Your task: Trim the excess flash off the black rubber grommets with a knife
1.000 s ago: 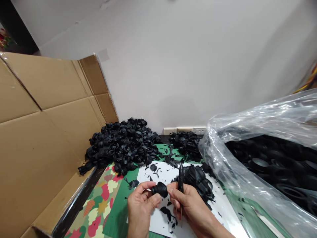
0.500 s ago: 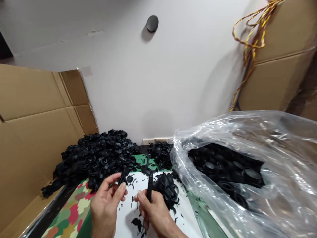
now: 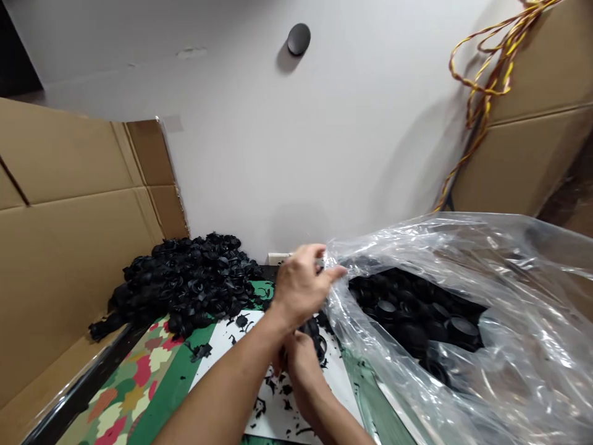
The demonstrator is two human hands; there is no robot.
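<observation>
My left hand [image 3: 303,285] reaches across to the right, and its fingers pinch the near rim of a clear plastic bag [image 3: 467,247]. The bag holds many black ribbed plastic parts [image 3: 412,318]. My right hand [image 3: 300,357] lies lower, half hidden under my left forearm, beside a small clump of black parts [image 3: 319,346] on a white sheet [image 3: 231,352]. Its fingers do not show. A large heap of the same black parts [image 3: 185,284] sits at the back left against the wall.
An opened cardboard box [image 3: 69,247] stands along the left side. Black scraps litter the white sheet and the green patterned mat [image 3: 134,383]. Another carton [image 3: 523,142] with yellow and red wires [image 3: 482,80] stands at the back right. A wall socket strip [image 3: 278,258] is behind the heap.
My left hand no longer holds the black part it had a second ago and has risen to the right onto the bag's rim. My right hand stayed low near the small clump.
</observation>
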